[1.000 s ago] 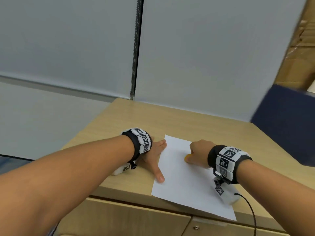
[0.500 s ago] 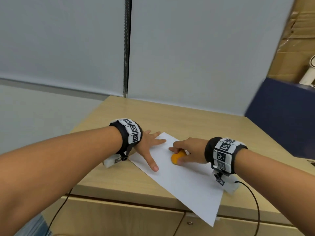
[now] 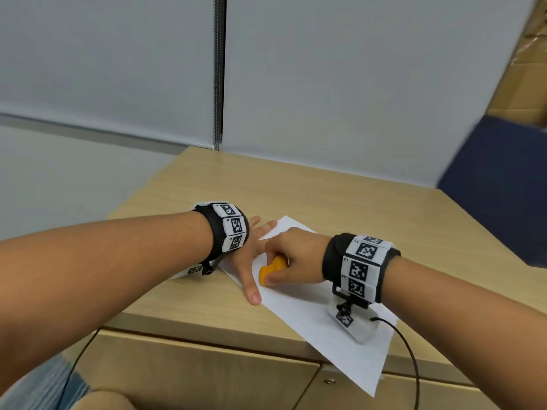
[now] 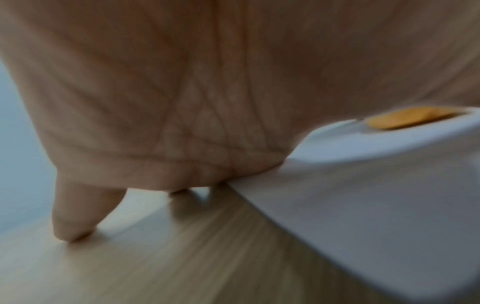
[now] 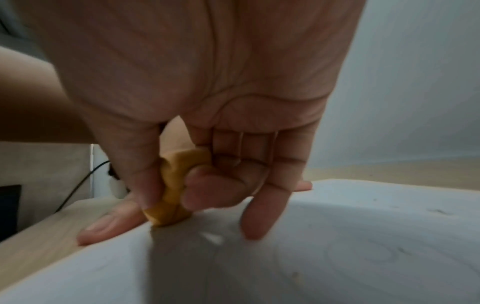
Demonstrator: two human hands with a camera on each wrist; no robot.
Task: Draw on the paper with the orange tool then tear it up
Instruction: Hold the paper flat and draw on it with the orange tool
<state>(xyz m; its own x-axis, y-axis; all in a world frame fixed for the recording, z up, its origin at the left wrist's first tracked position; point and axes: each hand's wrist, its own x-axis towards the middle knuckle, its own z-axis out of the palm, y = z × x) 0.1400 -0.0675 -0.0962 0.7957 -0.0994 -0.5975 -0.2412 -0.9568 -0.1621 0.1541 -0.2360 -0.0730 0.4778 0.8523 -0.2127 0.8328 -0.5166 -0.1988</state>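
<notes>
A white sheet of paper [image 3: 319, 321] lies askew on the wooden desk [image 3: 340, 199], its near corner hanging over the front edge. My left hand [image 3: 251, 255] lies flat with straight fingers on the paper's left edge, thumb pointing toward me. My right hand [image 3: 287, 261] grips a chunky orange drawing tool [image 3: 270, 270], pinched between thumb and curled fingers. The tool's [image 5: 168, 197] lower end touches the paper [image 5: 337, 246], right beside the left thumb. In the left wrist view the palm [image 4: 182, 102] fills the frame, with the orange tool [image 4: 407, 118] on the paper [image 4: 376, 195] beyond it.
Grey partition panels [image 3: 325, 84] stand close behind the desk. A dark blue panel [image 3: 497, 187] borders the right side, with cardboard [image 3: 527, 69] beyond it. Cabinet fronts [image 3: 207, 374] sit under the desk's front edge. Black cables [image 3: 411, 359] hang from both wrist cameras.
The paper has turned clockwise, so its near corner now overhangs the desk edge. My right hand with the orange tool has slid left toward the left thumb.
</notes>
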